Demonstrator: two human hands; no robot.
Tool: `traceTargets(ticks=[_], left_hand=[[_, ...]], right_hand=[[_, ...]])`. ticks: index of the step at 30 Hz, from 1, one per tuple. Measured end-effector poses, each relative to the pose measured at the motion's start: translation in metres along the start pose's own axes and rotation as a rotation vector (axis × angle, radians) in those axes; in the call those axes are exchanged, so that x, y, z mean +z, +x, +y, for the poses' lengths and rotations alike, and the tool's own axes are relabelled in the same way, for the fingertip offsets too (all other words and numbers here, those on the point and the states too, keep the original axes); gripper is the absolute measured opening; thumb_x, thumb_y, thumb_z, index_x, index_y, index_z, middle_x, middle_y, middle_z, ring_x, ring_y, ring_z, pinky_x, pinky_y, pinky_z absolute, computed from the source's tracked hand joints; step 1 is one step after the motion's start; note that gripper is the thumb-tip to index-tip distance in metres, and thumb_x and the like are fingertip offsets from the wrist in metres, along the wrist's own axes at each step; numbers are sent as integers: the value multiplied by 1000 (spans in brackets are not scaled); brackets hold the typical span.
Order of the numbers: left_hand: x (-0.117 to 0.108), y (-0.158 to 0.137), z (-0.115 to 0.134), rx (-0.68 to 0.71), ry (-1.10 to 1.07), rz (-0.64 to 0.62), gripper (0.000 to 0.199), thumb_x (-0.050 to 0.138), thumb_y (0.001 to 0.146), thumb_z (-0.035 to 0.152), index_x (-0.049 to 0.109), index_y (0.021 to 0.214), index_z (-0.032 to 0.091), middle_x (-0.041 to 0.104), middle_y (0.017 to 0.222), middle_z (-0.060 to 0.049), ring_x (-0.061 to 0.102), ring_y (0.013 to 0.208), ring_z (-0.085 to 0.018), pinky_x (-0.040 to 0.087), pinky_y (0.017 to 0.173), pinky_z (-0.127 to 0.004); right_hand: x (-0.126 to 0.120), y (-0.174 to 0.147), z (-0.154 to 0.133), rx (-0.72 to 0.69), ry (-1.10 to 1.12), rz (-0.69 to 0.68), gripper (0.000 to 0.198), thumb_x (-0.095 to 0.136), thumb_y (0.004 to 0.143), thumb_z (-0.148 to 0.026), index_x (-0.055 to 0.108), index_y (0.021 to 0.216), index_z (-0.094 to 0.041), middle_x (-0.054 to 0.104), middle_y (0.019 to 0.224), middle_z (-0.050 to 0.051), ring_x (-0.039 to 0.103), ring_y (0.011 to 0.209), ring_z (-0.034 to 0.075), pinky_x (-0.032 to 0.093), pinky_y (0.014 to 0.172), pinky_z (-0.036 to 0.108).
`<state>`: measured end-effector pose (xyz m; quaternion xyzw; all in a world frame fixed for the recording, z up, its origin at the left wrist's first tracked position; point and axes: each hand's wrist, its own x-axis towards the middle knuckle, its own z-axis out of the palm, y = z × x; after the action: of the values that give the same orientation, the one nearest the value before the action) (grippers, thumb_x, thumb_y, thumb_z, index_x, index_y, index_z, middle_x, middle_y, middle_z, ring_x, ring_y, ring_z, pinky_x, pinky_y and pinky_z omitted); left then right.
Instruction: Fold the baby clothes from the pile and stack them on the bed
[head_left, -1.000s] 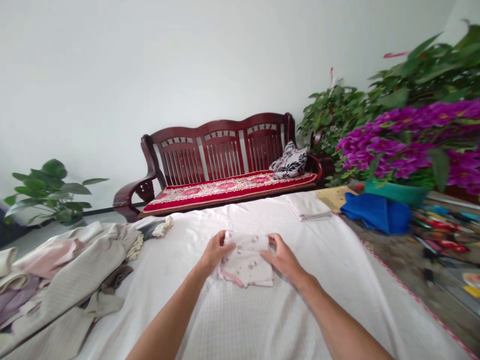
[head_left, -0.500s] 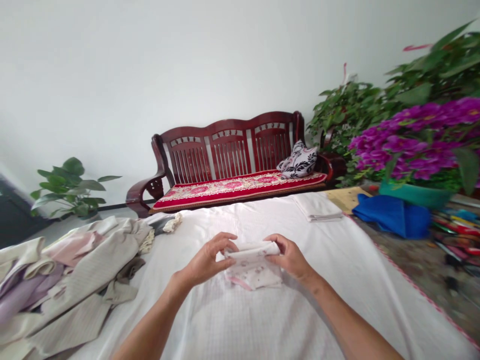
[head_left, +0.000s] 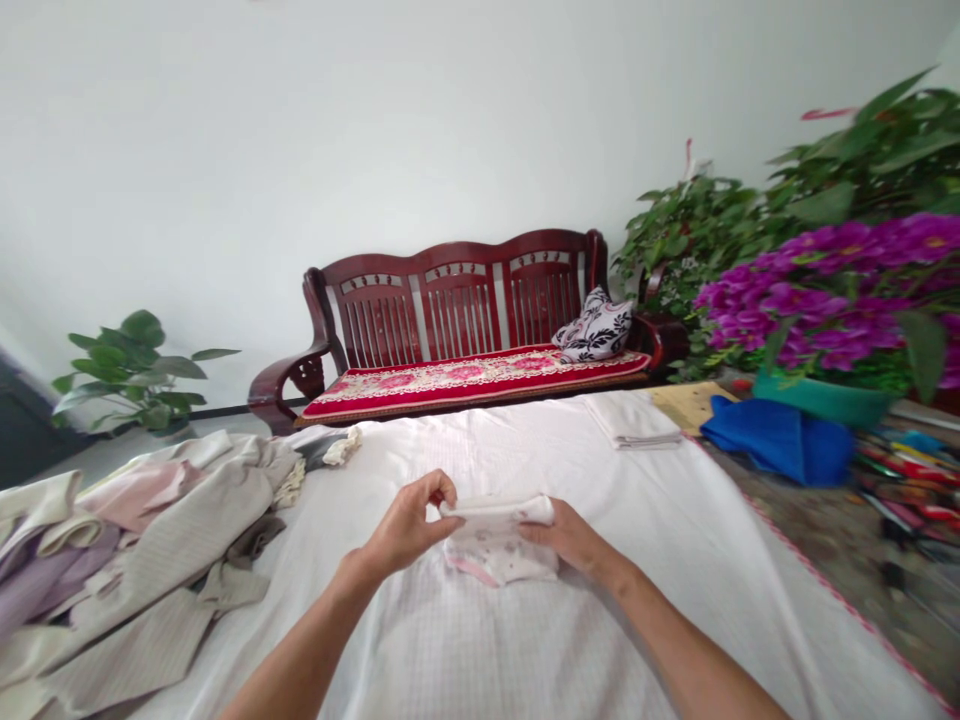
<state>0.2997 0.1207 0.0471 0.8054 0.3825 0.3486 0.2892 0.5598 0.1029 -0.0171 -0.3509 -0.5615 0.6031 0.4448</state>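
Note:
A small white garment (head_left: 499,550) with a faint print and a pink edge lies partly folded on the white cloth (head_left: 450,640), its upper band raised between both hands. My left hand (head_left: 411,515) pinches the band's left end between thumb and curled fingers. At the right end, my right hand (head_left: 574,535) has its thumb on the front of the band, with the other fingers hidden behind it. Further back on the right lies a neatly folded white cloth piece (head_left: 637,420), apart from both hands.
A heap of clothes (head_left: 172,540) covers the left side. Right of the cloth are a blue fabric item (head_left: 780,435), a green planter (head_left: 825,395) with purple flowers and blurred clutter (head_left: 915,490). A wooden bench (head_left: 450,300) with a cushion (head_left: 596,328) stands behind.
My right hand has shifted its grip, its fingers going behind the band. The left fingers have curled tighter at the left end, and the band looks straighter. The view has tilted slightly.

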Motion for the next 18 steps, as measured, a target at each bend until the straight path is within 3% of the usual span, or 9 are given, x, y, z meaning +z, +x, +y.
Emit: traceTargets(ticks=[4,8,10,12,15,18], left_hand=[[3,1,-4,21,-186,87,21,71,75,23,53,85,19,56,84,1,55,75,-12,45,71,-24],[14,0,-16,-14,-401,162,45,62,86,42,50,124,21,62,105,-6,62,94,-19,51,82,-33],[25,-3,-32,-119,-345,192,44,51,91,44,49,129,21,64,110,-8,64,100,-22,51,87,-39],[38,-7,-53,-196,-199,219,38,52,89,41,54,122,21,65,110,-9,64,102,-24,50,92,-43],[55,-16,-84,-205,11,216,35,54,84,30,56,117,21,66,112,-9,62,108,-25,46,100,-47],[64,-25,-99,-186,181,184,35,51,83,23,59,117,20,66,113,-9,60,109,-26,45,101,-48]], right_hand=[[7,-2,-10,10,75,77,46,85,66,-41,73,101,-14,75,92,6,68,83,23,52,79,37],[0,-8,-37,-40,118,168,44,81,71,-41,73,105,-14,76,91,6,70,86,25,52,81,37],[-12,-10,-52,-63,119,247,46,80,73,-42,72,108,-15,76,92,7,70,87,26,53,82,38],[-30,-10,-64,-75,96,336,49,80,72,-44,71,112,-16,77,93,7,71,85,26,54,81,38],[-69,-6,-76,-51,5,418,53,79,71,-43,69,115,-16,77,90,7,72,82,27,55,78,37],[-115,2,-88,-36,-216,466,50,75,73,-46,70,112,-13,76,88,9,71,80,28,54,76,38]])
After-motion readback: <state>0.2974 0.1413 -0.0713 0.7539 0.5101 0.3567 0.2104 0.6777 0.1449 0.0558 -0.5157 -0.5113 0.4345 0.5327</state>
